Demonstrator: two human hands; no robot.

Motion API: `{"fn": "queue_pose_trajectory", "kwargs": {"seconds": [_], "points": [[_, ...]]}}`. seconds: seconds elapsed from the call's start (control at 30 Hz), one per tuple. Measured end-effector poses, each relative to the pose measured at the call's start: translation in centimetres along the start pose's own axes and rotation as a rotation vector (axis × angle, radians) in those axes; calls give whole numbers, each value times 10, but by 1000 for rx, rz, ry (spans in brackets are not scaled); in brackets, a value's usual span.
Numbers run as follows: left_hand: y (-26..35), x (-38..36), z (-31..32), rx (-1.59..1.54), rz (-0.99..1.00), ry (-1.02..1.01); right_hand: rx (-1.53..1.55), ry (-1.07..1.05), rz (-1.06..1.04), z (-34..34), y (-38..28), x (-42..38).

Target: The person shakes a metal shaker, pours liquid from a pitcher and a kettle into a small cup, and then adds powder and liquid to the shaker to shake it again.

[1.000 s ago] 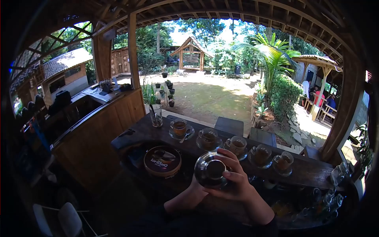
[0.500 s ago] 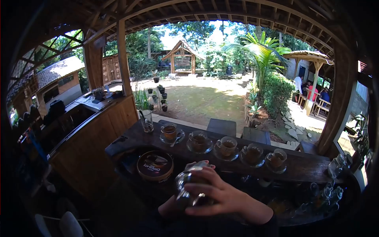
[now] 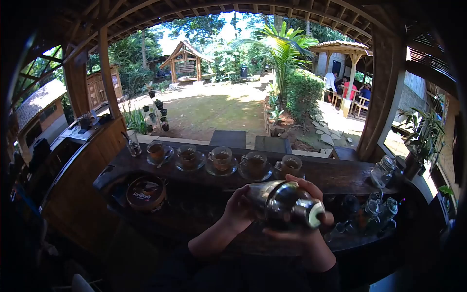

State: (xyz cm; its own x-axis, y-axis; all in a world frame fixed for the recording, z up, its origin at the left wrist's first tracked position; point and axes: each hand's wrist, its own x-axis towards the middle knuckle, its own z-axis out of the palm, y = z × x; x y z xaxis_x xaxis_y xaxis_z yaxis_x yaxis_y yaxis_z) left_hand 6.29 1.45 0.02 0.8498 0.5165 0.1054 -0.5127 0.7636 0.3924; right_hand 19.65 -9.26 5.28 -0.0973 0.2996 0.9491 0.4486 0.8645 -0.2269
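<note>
A shiny metal shaker (image 3: 282,202), partly blurred, lies tilted on its side between my two hands. My left hand (image 3: 240,210) is wrapped round its left end. Round the right end, the fingers of my right hand (image 3: 311,194) hold it from above and beside. Behind the shaker, glass cups on saucers stand in a row on the dark wooden counter (image 3: 331,175); a brown drink shows in a left cup (image 3: 155,152) and a middle cup (image 3: 222,159). The rightmost cup (image 3: 290,165) is just beyond my right hand.
A round chocolate tin (image 3: 146,193) sits at the left on a lower shelf. A tall glass (image 3: 133,146) stands at the counter's left end, a glass jar (image 3: 383,171) at its right. Glassware (image 3: 373,209) stands lower right. People (image 3: 348,90) sit in the distance.
The view has swung right, so the cups and tin appear further left. My hands and the shaker have moved right in the view, and the shaker has turned, its end now facing right.
</note>
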Motion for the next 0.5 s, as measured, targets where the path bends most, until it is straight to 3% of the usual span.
{"fn": "queue_pose_trajectory", "kwargs": {"seconds": [0.03,0.1,0.17,0.23,0.3,0.37,0.43,0.47,0.5], "points": [[-9,2,24,149,39,-160,275,57,276,-13,-48,5],[-30,8,72,288,30,-378,194,-36,-86,-53,-53,-29],[-66,26,82,277,38,-452,305,59,-304,-69,-54,-40],[-100,56,81,227,-121,-160,217,268,97,-89,-72,-47],[-130,106,41,136,-438,-107,-389,182,-275,-137,-25,-51],[-153,111,67,293,-503,123,-523,279,-16,-167,-49,-52],[-169,109,100,286,-489,-36,-314,219,2,-186,-95,-44],[-177,104,118,270,-463,-172,-416,317,-223,-190,-104,-40],[-186,96,142,314,-293,-338,-434,308,-503,-190,-109,-26]]}}
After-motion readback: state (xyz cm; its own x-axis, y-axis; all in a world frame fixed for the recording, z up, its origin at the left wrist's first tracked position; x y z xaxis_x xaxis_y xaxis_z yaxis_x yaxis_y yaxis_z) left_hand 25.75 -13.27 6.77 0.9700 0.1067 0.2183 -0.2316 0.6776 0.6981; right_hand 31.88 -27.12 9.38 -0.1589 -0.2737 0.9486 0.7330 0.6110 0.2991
